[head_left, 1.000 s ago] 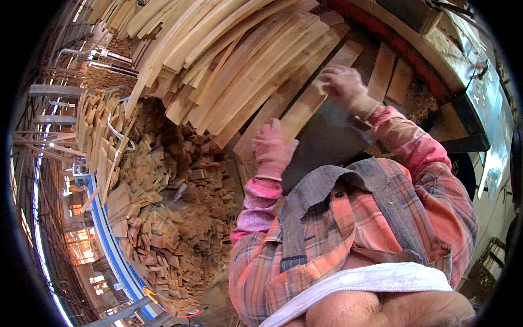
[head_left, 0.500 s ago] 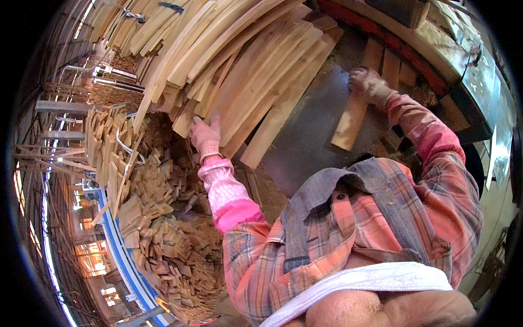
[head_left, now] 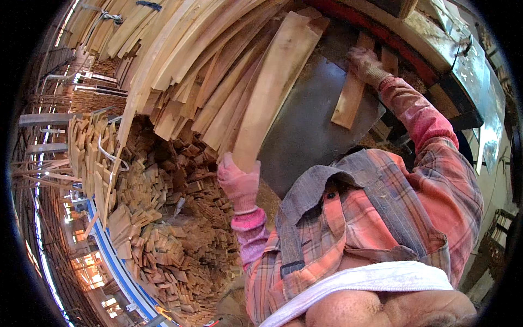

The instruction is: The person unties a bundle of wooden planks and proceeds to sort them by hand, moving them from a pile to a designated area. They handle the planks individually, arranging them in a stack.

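Observation:
My left hand (head_left: 238, 181), in a pinkish work glove, is closed round the near end of a long pale wooden board (head_left: 275, 82). That board lies slanting across the right edge of a pile of similar boards (head_left: 218, 98), its far end toward the back of a dark metal table (head_left: 299, 122). My right hand (head_left: 368, 66), also gloved, is over the far part of a short wooden board (head_left: 350, 101) lying on the table. Its fingers are curled at that board's edge; the fingertips are partly hidden.
Behind my right hand runs a red edge (head_left: 381, 30) of a machine, with sawdust on its pale top. Another short wood piece (head_left: 388, 59) lies beside that hand. Many wood offcuts (head_left: 180, 245) heap on the floor at left, next to a blue-and-white rail (head_left: 117, 259). Bundled slats (head_left: 120, 30) stand far left.
My left hand has moved right and nearer, taking hold of the long board, which has swung across the pile's right side. My right hand and the short board have shifted slightly away from me.

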A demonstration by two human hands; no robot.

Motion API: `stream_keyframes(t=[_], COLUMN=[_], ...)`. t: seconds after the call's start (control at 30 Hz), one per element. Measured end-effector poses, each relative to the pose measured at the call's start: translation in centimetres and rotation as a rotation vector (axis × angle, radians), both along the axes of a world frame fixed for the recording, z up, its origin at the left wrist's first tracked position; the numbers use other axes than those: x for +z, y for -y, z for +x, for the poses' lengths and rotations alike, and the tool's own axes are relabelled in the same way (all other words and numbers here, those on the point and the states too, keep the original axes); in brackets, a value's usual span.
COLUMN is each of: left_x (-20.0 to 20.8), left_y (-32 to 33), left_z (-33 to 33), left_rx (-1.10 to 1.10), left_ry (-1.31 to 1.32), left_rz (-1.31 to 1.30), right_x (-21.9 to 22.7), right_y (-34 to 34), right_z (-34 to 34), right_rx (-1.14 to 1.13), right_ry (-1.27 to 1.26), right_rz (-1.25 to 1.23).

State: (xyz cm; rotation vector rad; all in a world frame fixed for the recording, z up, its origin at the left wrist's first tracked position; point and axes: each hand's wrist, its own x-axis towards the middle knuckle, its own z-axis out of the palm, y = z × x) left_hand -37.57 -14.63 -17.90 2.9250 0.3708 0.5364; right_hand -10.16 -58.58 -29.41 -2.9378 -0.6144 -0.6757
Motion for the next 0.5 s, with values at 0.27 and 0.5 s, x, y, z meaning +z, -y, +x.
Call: stream_keyframes(t=[0.27, 0.5], left_x=[-1.4, -2.5], left_y=[6.1, 8.0], left_z=[-0.1, 1.9], left_rx=[-0.085, -0.295], left_ry=[-0.555, -0.172], left_rz=[-0.379, 0.012], right_x=[7.2, -0.7], right_y=[-8.9, -16.4], right_z=[-5.5, -9.0], right_rx=[0.115, 0.422], right_ry=[-0.154, -0.282], right_rz=[0.350, 0.001])
